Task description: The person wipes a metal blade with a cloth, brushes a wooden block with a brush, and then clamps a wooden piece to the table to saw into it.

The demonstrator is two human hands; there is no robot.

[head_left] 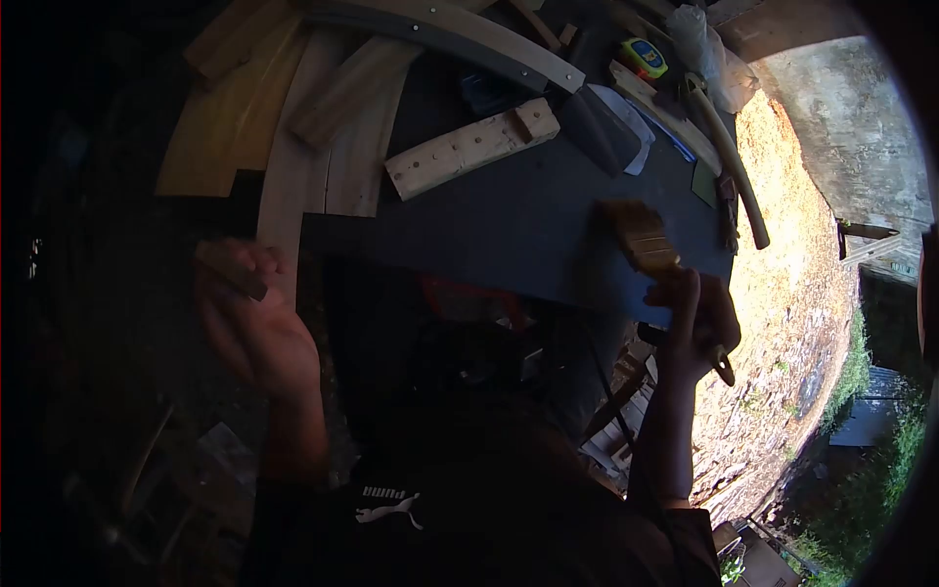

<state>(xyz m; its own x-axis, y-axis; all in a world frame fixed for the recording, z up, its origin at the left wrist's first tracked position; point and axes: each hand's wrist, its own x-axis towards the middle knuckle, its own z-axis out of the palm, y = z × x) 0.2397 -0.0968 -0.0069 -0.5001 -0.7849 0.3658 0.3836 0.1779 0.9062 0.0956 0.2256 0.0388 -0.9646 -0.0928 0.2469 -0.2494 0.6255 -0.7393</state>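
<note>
My right hand (690, 308) is closed round the handle of a wide paintbrush (646, 243). The bristles point away from me over the dark tabletop (469, 240), and the handle's end sticks out below my fingers. Left of the table edge, my left hand (249, 318) is raised with its fingers curled round a small wooden piece (232, 272); that area is dim and slightly blurred. Between the hands, farther back, lies a wooden block (472, 149) with a row of holes and a notch near one end.
Boards (337, 161) are stacked at the back left, some overhanging the near table edge. A long curved wooden strip (469, 44) crosses the back. A yellow tape measure (643, 59), a plastic bag (719, 59) and a curved stick (729, 161) lie at the right. Sunlit wood shavings (782, 293) cover the ground beyond.
</note>
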